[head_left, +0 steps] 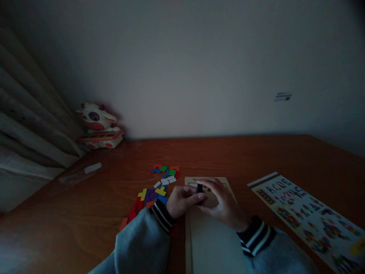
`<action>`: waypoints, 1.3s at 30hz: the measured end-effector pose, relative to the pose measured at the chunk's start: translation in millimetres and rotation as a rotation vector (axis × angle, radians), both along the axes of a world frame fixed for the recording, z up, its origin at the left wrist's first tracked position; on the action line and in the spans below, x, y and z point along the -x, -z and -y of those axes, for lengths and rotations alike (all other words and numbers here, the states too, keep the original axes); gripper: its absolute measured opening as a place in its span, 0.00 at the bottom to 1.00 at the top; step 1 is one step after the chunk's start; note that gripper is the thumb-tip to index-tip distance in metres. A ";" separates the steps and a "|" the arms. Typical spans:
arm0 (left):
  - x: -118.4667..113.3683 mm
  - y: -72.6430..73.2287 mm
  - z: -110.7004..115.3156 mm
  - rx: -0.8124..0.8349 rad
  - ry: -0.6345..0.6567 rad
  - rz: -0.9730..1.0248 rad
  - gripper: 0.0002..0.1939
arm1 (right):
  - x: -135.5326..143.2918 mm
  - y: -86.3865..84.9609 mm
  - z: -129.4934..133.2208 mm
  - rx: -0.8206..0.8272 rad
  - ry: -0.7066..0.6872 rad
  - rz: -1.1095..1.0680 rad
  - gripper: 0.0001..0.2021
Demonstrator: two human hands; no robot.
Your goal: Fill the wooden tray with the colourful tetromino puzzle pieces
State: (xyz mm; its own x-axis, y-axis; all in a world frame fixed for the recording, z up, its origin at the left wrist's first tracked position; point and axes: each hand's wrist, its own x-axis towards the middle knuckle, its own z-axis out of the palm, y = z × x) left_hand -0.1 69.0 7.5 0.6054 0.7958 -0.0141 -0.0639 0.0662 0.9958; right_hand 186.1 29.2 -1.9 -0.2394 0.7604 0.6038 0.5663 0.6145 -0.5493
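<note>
Above the far part of a pale wooden board point(213, 239), both hands meet around a small black piece point(200, 188). My left hand point(182, 199) pinches it from the left between thumb and fingers. From the right, my right hand point(221, 201) holds the same piece, its index finger at the top and its thumb near the bottom. Part of the piece is hidden by the fingers. Flat coloured pieces point(151, 196) in yellow, purple, red, blue and orange lie left of the board, partly behind my left sleeve.
White pieces point(165, 181) and green ones point(164, 168) lie farther back. A printed picture sheet point(308, 213) is at the right. A cow-shaped toy point(99, 125) stands at the back left, near a curtain point(28, 114) and a white strip point(92, 168).
</note>
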 end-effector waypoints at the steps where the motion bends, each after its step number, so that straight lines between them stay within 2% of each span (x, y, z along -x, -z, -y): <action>1: -0.4 0.0 0.5 -0.011 -0.006 0.002 0.21 | -0.1 -0.6 0.3 0.007 0.007 -0.004 0.30; 9: -3.3 -5.1 3.8 -0.005 -0.034 0.058 0.25 | 0.1 -1.5 1.1 0.017 -0.014 -0.003 0.32; 14: -1.7 -5.2 3.4 -0.044 -0.023 0.018 0.25 | 1.6 -3.0 2.0 0.048 -0.002 -0.036 0.31; 16: -1.8 -5.3 2.9 -0.048 -0.033 0.020 0.25 | 3.2 -6.5 3.0 0.088 0.011 -0.095 0.29; 21: -2.2 -5.9 3.0 -0.075 -0.021 0.029 0.24 | 4.7 -9.8 1.2 0.267 0.027 -0.330 0.15; 27: 8.4 -5.8 -1.2 -0.062 0.034 0.002 0.20 | 4.1 2.9 -4.8 0.458 -0.005 -0.477 0.15; 31: 21.0 -11.0 -9.9 -0.064 0.094 -0.050 0.18 | 5.0 -2.4 -4.2 0.515 -0.004 -0.514 0.17; 33: 24.8 -12.9 -15.2 -0.040 0.021 -0.026 0.20 | 2.9 -8.7 -5.6 0.516 0.031 -0.585 0.19; 35: 25.9 -11.9 -20.3 0.025 -0.149 0.039 0.22 | -0.4 -14.0 -9.7 0.517 0.090 -0.642 0.20; 37: 24.8 -7.8 -24.5 0.105 -0.325 0.114 0.23 | -2.5 -16.1 -15.7 0.566 0.102 -0.603 0.20; 39: 22.7 -2.1 -27.1 0.162 -0.423 0.183 0.23 | -1.1 -14.3 -21.8 0.645 0.063 -0.493 0.17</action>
State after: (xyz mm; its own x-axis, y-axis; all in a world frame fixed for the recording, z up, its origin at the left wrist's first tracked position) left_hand -22.8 96.0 9.6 0.2337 0.9689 -0.0812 -0.2919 0.1496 0.9447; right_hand 187.2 51.0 12.4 -0.0051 0.9977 0.0673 0.1898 0.0670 -0.9795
